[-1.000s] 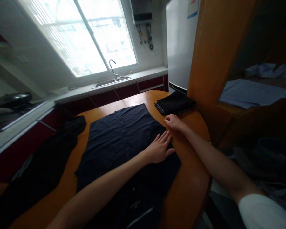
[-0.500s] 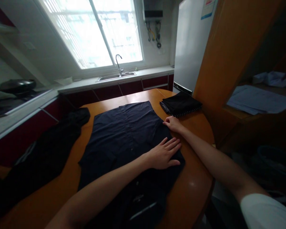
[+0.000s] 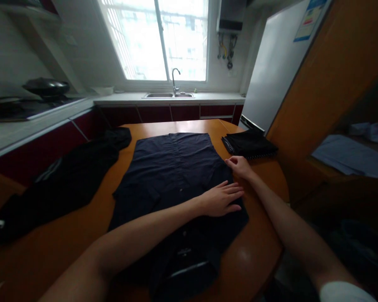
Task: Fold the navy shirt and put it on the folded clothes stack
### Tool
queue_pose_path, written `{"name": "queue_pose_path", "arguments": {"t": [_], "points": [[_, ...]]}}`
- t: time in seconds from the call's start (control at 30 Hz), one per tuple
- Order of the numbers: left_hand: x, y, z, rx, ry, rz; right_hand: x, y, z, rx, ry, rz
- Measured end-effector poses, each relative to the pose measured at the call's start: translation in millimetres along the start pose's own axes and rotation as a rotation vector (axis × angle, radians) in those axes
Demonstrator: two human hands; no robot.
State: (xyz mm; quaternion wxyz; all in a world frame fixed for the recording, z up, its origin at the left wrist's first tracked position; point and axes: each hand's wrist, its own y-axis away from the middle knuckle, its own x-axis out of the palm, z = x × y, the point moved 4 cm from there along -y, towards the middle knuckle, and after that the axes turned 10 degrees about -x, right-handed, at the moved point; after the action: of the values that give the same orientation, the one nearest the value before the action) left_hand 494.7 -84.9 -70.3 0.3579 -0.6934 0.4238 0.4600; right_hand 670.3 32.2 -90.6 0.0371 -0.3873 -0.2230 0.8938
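Observation:
A dark navy button shirt [image 3: 173, 167] lies spread on the wooden table [image 3: 252, 256], its collar towards me and its hem towards the window. Flat on the shirt's right part rests my left hand [image 3: 222, 199], palm down with fingers stretched out. Just beyond it, my right hand [image 3: 239, 165] pinches the shirt's right edge between thumb and fingers. Part of the shirt's front is covered by my left forearm.
A folded black garment pile [image 3: 250, 142] sits at the table's far right. Another black garment [image 3: 78, 172] with white stripes lies along the left side. Beyond are a sink [image 3: 168, 95], a wok [image 3: 45, 87] on the stove and a fridge [image 3: 271, 71].
The camera view has turned slightly to the left, so the scene appears shifted right. Both hands keep nearly the same places on the shirt.

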Motion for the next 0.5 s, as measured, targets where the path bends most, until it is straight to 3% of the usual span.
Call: {"name": "queue_pose_path", "arguments": {"t": [0.17, 0.33, 0.4, 0.5], "points": [[2.7, 0.7, 1.6, 0.030, 0.000, -0.012, 16.8, -4.0, 2.5, 0.029, 0.066, 0.036], [-1.4, 2.4, -3.4, 0.029, -0.018, -0.044, 13.3, -6.2, -5.5, 0.084, 0.080, -0.005], [-4.1, 0.6, 1.1, -0.060, -0.046, -0.115, 10.8, -6.0, -6.8, 0.081, 0.098, 0.005], [-6.7, -1.2, 18.9, -0.311, -0.110, -0.260, 4.6, -6.1, -9.5, 0.092, 0.121, 0.004]]}}
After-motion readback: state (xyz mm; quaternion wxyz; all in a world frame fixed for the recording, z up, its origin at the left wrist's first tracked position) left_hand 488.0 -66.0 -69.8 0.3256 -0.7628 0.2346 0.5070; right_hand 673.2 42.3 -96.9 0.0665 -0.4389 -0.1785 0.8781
